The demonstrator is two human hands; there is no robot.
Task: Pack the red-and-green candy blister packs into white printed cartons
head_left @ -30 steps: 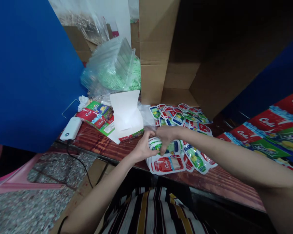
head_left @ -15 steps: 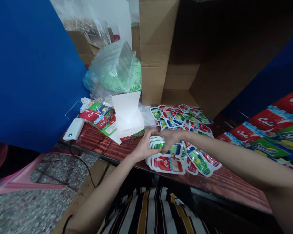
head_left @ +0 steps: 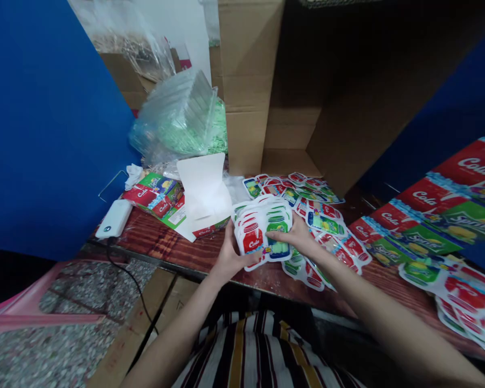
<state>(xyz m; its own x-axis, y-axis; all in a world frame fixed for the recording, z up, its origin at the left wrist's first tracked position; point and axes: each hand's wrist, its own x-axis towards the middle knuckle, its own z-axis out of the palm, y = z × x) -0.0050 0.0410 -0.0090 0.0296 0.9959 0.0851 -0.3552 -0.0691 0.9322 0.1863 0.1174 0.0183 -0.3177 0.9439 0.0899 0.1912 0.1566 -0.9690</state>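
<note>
Between my two hands is a stack of candy packets (head_left: 262,229) shaped like bottles, printed red "Cola" and green. My left hand (head_left: 234,256) grips the stack's left side, thumb and fingers closed on it. My right hand (head_left: 295,235) holds the right side, with its thumb across the front packet. Just to the left stands a small carton (head_left: 206,196) with its white flap raised. Loose packets (head_left: 327,223) are spread over the table behind and to the right of my hands.
A printed flat box (head_left: 156,196) and a white power bank (head_left: 115,218) with a black cable lie at left. Clear plastic trays (head_left: 181,113) and a large cardboard box (head_left: 246,86) stand behind. Stacked Cola cartons (head_left: 440,199) and more packets (head_left: 461,291) are at right.
The packets, earlier bunched between my hands over the pile, are now raised as a stack with their printed fronts facing me. The view has shifted slightly to the right.
</note>
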